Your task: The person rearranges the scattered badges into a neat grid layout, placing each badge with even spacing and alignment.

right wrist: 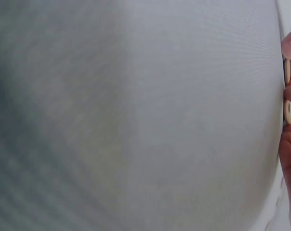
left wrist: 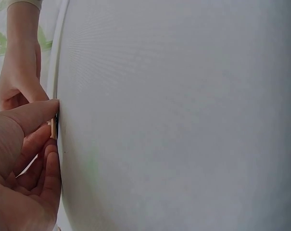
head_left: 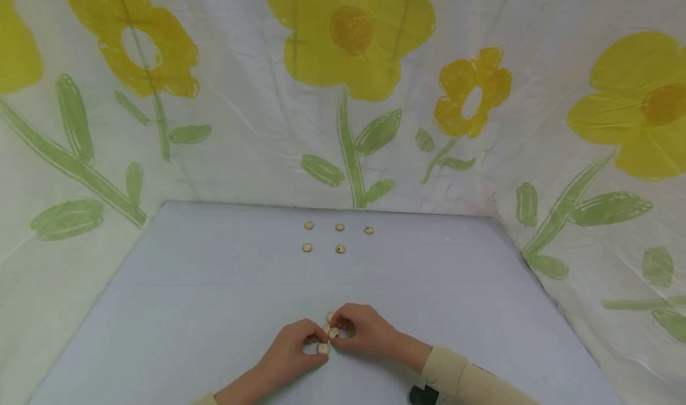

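My left hand [head_left: 293, 349] pinches a small round wooden disc [head_left: 323, 348] with dark marks, low over the pale table. Just to its right, my right hand [head_left: 365, 331] pinches a second marked wooden disc [head_left: 334, 333] between thumb and fingers. The two hands nearly meet. Another wooden disc [head_left: 330, 317] shows beyond the right fingertips, and one more [head_left: 326, 328] is partly covered between the hands. In the left wrist view, a disc edge [left wrist: 54, 128] appears by the left thumb. The right wrist view catches two discs at its edge, the lower disc [right wrist: 288, 111] facing partly outward.
Toward the back of the table [head_left: 214, 274] lie several similar discs in two rows, including a front-left disc [head_left: 307, 248] and a far-right disc [head_left: 368, 230]. A flower-painted curtain [head_left: 241, 125] encloses the back and sides. A black object [head_left: 423, 395] sits beside the right sleeve.
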`<control>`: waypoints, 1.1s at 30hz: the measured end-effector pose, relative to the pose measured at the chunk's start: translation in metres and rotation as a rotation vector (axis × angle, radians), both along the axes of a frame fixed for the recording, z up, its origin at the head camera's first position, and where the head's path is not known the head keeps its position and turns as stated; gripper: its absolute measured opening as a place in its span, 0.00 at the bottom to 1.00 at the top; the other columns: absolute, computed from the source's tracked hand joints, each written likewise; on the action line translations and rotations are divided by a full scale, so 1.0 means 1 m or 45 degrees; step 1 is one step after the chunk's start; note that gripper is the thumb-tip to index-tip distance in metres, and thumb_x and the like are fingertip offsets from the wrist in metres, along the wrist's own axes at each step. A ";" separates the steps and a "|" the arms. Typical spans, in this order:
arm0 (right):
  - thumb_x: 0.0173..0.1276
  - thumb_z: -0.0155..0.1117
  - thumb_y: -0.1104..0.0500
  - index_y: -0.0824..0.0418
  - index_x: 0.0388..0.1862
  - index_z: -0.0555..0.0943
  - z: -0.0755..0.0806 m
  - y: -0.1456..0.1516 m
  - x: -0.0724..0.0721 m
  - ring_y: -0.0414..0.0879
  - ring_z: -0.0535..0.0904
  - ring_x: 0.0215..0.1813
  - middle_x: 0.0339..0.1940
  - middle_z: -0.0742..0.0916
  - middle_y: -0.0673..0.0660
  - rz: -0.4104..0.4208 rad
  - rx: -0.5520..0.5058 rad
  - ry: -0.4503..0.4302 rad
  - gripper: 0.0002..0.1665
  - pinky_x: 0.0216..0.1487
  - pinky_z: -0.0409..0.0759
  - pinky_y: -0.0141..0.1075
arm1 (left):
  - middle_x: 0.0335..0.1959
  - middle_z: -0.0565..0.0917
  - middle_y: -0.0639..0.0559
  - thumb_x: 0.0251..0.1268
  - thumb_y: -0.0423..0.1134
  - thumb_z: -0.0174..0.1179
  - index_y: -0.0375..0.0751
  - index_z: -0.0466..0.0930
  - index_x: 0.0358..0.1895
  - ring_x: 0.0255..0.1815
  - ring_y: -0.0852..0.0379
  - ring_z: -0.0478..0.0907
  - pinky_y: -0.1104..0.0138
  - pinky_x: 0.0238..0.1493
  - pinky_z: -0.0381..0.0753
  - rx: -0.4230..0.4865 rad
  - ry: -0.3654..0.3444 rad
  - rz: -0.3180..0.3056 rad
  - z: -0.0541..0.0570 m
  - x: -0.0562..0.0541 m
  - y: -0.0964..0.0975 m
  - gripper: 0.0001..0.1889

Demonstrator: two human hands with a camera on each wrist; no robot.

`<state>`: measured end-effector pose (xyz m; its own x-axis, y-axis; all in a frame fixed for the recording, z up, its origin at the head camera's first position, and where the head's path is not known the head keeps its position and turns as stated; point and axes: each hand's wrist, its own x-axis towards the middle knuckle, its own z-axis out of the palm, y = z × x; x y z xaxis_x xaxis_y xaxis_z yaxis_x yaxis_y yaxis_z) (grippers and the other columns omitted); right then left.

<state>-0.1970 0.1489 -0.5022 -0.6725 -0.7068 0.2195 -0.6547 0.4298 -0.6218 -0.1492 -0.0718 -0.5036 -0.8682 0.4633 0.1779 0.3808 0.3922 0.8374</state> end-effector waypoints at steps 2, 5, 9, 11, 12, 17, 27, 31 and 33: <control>0.60 0.73 0.60 0.55 0.39 0.80 0.000 0.000 0.000 0.32 0.75 0.37 0.35 0.82 0.45 0.000 0.016 0.024 0.11 0.40 0.75 0.22 | 0.35 0.81 0.59 0.51 0.32 0.72 0.45 0.81 0.37 0.38 0.65 0.77 0.68 0.43 0.80 -0.003 -0.001 0.001 0.000 0.000 0.000 0.11; 0.59 0.72 0.60 0.55 0.39 0.79 0.000 -0.001 0.001 0.33 0.75 0.37 0.34 0.82 0.45 0.007 0.037 0.085 0.11 0.40 0.74 0.21 | 0.34 0.81 0.59 0.50 0.31 0.72 0.45 0.81 0.36 0.38 0.64 0.77 0.68 0.43 0.80 0.000 0.011 0.002 -0.001 0.001 0.000 0.11; 0.59 0.72 0.60 0.55 0.39 0.79 0.001 -0.002 0.001 0.34 0.75 0.37 0.34 0.82 0.45 0.030 0.055 0.183 0.11 0.40 0.73 0.20 | 0.35 0.81 0.59 0.50 0.31 0.72 0.45 0.81 0.36 0.38 0.64 0.77 0.68 0.43 0.80 0.006 0.018 0.003 -0.001 0.001 0.000 0.12; 0.59 0.72 0.60 0.55 0.39 0.79 0.001 -0.002 0.001 0.34 0.76 0.36 0.33 0.82 0.45 0.040 0.058 0.215 0.11 0.40 0.73 0.20 | 0.35 0.81 0.59 0.50 0.31 0.72 0.45 0.81 0.36 0.38 0.64 0.77 0.68 0.43 0.80 0.005 0.016 0.003 0.000 0.001 0.000 0.12; 0.59 0.72 0.60 0.55 0.39 0.79 0.001 -0.002 0.001 0.34 0.76 0.36 0.33 0.82 0.45 0.042 0.054 0.219 0.11 0.40 0.73 0.20 | 0.35 0.81 0.59 0.50 0.31 0.72 0.45 0.81 0.36 0.38 0.64 0.77 0.68 0.43 0.80 0.004 0.014 0.004 0.000 0.001 0.000 0.12; 0.58 0.72 0.61 0.56 0.38 0.80 0.001 -0.002 0.001 0.33 0.76 0.36 0.34 0.83 0.45 0.043 0.012 0.173 0.11 0.39 0.73 0.19 | 0.35 0.81 0.59 0.51 0.32 0.72 0.45 0.81 0.37 0.38 0.64 0.77 0.68 0.43 0.80 0.005 0.001 0.000 0.000 0.000 0.000 0.11; 0.59 0.71 0.62 0.55 0.39 0.81 0.003 -0.002 -0.001 0.32 0.77 0.37 0.36 0.85 0.45 0.003 -0.023 0.051 0.10 0.39 0.76 0.21 | 0.35 0.81 0.59 0.51 0.33 0.72 0.45 0.81 0.37 0.38 0.64 0.77 0.68 0.42 0.80 0.026 0.028 -0.009 0.001 0.000 0.000 0.11; 0.58 0.71 0.62 0.55 0.41 0.81 0.006 -0.001 -0.004 0.33 0.78 0.37 0.37 0.85 0.45 -0.033 -0.032 0.034 0.12 0.39 0.76 0.23 | 0.35 0.81 0.59 0.51 0.33 0.73 0.45 0.81 0.36 0.37 0.63 0.77 0.68 0.41 0.80 0.024 0.051 -0.004 0.001 0.000 0.000 0.11; 0.57 0.71 0.62 0.55 0.41 0.82 0.008 0.000 -0.008 0.33 0.77 0.36 0.36 0.85 0.44 -0.055 -0.025 0.037 0.12 0.39 0.76 0.23 | 0.34 0.81 0.59 0.51 0.33 0.73 0.45 0.81 0.36 0.37 0.63 0.77 0.68 0.41 0.80 0.029 0.054 -0.004 0.000 0.000 0.000 0.11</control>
